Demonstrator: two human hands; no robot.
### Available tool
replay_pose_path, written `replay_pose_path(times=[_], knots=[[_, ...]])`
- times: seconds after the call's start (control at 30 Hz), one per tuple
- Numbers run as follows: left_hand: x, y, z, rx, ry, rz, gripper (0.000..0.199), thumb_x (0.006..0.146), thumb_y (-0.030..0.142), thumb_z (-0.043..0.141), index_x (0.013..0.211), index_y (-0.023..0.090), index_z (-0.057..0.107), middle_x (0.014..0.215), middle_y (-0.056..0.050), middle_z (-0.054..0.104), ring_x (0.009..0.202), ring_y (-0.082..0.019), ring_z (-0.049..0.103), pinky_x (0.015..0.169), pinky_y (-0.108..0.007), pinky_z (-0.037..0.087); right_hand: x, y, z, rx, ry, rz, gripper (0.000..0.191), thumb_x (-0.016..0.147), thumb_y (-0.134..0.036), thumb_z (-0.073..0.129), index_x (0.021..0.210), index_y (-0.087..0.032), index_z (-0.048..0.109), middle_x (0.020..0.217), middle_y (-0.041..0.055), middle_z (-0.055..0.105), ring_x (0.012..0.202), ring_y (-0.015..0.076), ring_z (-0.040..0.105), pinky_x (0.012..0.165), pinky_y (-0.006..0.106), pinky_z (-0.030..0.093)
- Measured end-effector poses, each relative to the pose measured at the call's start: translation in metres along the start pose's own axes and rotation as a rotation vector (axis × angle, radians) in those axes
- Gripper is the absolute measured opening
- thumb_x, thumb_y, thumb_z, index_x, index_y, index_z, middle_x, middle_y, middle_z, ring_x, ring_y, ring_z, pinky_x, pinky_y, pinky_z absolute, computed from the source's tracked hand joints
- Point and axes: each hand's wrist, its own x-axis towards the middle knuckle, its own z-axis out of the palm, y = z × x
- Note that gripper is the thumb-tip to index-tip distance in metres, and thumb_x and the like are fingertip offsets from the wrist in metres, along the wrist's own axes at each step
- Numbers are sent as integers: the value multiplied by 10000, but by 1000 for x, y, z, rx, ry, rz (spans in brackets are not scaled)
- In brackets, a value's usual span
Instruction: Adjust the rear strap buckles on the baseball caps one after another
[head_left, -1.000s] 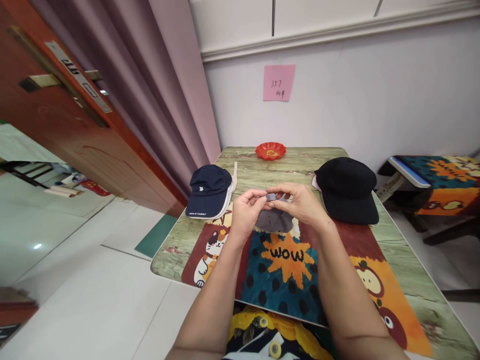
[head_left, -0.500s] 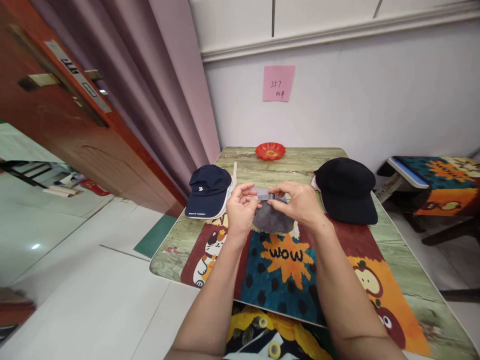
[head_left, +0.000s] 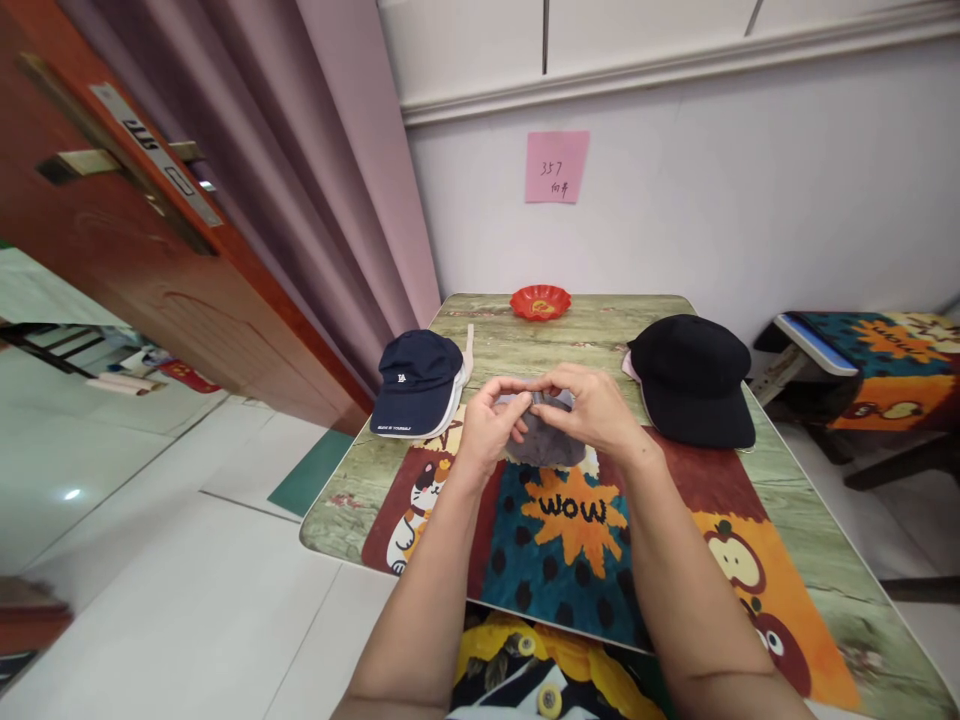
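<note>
A grey cap (head_left: 547, 441) rests at the middle of the table, its back strap (head_left: 537, 397) raised between my fingertips. My left hand (head_left: 484, 424) pinches the strap from the left, and my right hand (head_left: 602, 407) pinches it from the right. The two sets of fingertips almost meet, covering most of the strap and its fastening. To the left sits a navy cap (head_left: 418, 372) with white lettering, over a paler cap whose strap sticks up. A black cap (head_left: 694, 375) lies to the right, with a pale edge showing beneath it.
A red scalloped dish (head_left: 541, 303) stands at the far edge of the wood-patterned table (head_left: 480, 345). Under the grey cap lies a colourful mat (head_left: 510, 560) reading "WOW". A wooden door (head_left: 247, 300) is at left, another table (head_left: 900, 345) at right.
My left hand has moved right along the strap, its fingers closing in toward my right fingertips. The grey cap has shifted only slightly; the other caps stay where they were.
</note>
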Motion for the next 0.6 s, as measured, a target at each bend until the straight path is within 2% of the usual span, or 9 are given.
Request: replay_pose_path(times=[0.13, 0.37, 0.5, 0.6], knots=[[0, 0, -1, 6, 34, 12, 398, 738, 486, 795, 889, 168, 609, 568, 37, 600, 463, -91, 559, 438, -178, 452, 0, 1, 1, 19, 7, 14, 173, 799, -190, 703, 959, -218, 764, 880, 32, 731, 792, 178, 658, 746, 289, 473], [-3, 4, 0, -11, 0, -31, 387, 713, 456, 809, 796, 165, 567, 590, 21, 618, 475, -90, 570, 451, -184, 468, -1, -1, 2, 48, -34, 100, 166, 795, -210, 698, 949, -217, 760, 900, 28, 785, 787, 180, 704, 748, 279, 490], [-3, 3, 2, -12, -43, -42, 375, 736, 465, 767, 766, 183, 521, 583, 10, 635, 477, -121, 610, 469, -218, 502, -1, 0, 4, 35, -40, 95, 154, 780, -209, 698, 922, -215, 755, 884, 24, 784, 780, 175, 705, 749, 269, 491], [-3, 3, 4, 92, 0, -9, 312, 754, 410, 725, 752, 200, 493, 581, 15, 637, 506, -149, 646, 502, -232, 503, -2, -1, 8, -7, -35, 106, 158, 741, -196, 700, 890, -209, 750, 850, 24, 778, 759, 178, 700, 747, 269, 488]])
